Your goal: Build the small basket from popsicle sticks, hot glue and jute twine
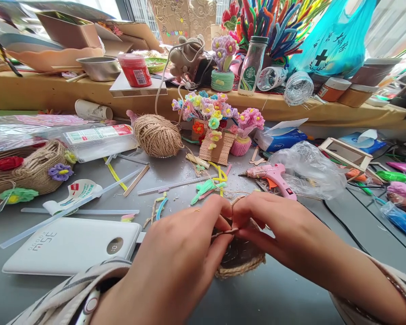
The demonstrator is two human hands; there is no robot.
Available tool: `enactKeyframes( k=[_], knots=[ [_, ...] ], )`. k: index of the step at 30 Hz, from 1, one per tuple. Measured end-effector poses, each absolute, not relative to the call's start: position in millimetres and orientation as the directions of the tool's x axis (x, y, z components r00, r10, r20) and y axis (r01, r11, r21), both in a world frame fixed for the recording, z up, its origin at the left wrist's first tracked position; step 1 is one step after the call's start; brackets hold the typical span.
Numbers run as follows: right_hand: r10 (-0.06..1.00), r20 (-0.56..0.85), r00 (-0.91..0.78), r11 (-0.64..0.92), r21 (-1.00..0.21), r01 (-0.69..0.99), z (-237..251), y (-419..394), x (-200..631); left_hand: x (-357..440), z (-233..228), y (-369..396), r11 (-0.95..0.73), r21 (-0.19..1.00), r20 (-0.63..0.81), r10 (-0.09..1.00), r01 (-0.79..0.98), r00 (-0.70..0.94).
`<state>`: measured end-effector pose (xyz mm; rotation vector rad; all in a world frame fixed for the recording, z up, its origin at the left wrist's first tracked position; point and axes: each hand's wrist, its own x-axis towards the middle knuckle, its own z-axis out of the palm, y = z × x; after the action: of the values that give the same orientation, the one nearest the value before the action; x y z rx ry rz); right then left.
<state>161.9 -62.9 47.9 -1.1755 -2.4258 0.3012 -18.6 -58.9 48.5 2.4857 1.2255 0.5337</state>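
Observation:
My left hand (179, 239) and my right hand (284, 225) meet in front of me, both closed, with fingertips pinching a short piece of jute twine (226, 232). The twine lies over a small round item with a twine-wrapped rim (241, 269). Its inside looks dark and glossy, and my fingers hide its far side. Beyond my right hand rests a pink glue gun (274, 176). A large ball of jute twine (157, 135) sits further back. Green and yellow pipe-cleaner pieces (205, 189) lie just past my fingers.
A white power bank (71, 246) lies left, beside clear glue sticks (88, 212). At far left is a twine-wrapped basket (37, 174) with flowers. Crumpled clear plastic (311, 171) and a black cable (338, 223) are right. A raised shelf (98, 97) holds jars and pipe cleaners.

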Motion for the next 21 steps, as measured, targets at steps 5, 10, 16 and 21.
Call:
enactKeyframes(
  k=[5,10,16,21],
  knots=[
    [0.779,0.309,-0.546,0.627,-0.361,0.69,48.3,-63.2,162.0,-16.0,47.6,-57.8,-0.582,0.473,0.211,0.804,0.662,0.556],
    [0.778,0.315,-0.543,0.627,-0.356,0.692,48.5,-63.2,162.0,-16.6,47.0,-58.5,-0.579,0.483,0.227,0.807,0.657,0.545],
    [0.763,0.34,-0.55,0.646,-0.356,0.676,48.6,-62.1,161.2,-17.1,44.7,-61.4,-0.596,0.447,0.243,0.799,0.667,0.551],
    [0.76,0.349,-0.548,0.648,-0.357,0.673,48.7,-62.4,161.1,-15.1,45.6,-59.4,-0.589,0.446,0.237,0.804,0.674,0.545]
  ],
)
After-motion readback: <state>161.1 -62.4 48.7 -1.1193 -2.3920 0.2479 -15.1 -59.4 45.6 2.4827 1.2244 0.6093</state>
